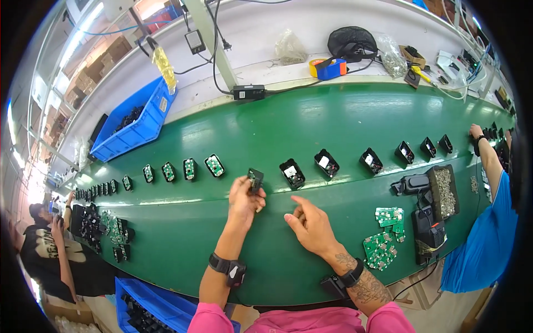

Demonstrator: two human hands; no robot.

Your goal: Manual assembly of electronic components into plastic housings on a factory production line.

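A small black case [255, 181] is raised over the middle of the green desk [277, 125], in the gap between two runs of similar cases. The left hand [244, 198] grips it in its fingers; the right hand [312, 226], just to the right, is empty, its thumb and fingers spread apart. Left of the case, a row of cases with green boards [214, 165] curves away along the desk; right of it, open cases with white and dark parts [292, 173] continue the line.

Nearer the right edge lie loose green circuit boards [381, 251] and a tray of small metal pieces [455, 208]. The desk's surface is smooth and glossy, with streaks of reflected light. A blue bin [133, 129] of black parts stands at the far left, and a pale ledge behind carries a black adapter [249, 92], a tape roll [332, 69] and a dark mesh cap [352, 43]. Co-workers sit at both ends; beyond the left one, cardboard boxes [105, 58] are stacked under bright tube lights [80, 36].
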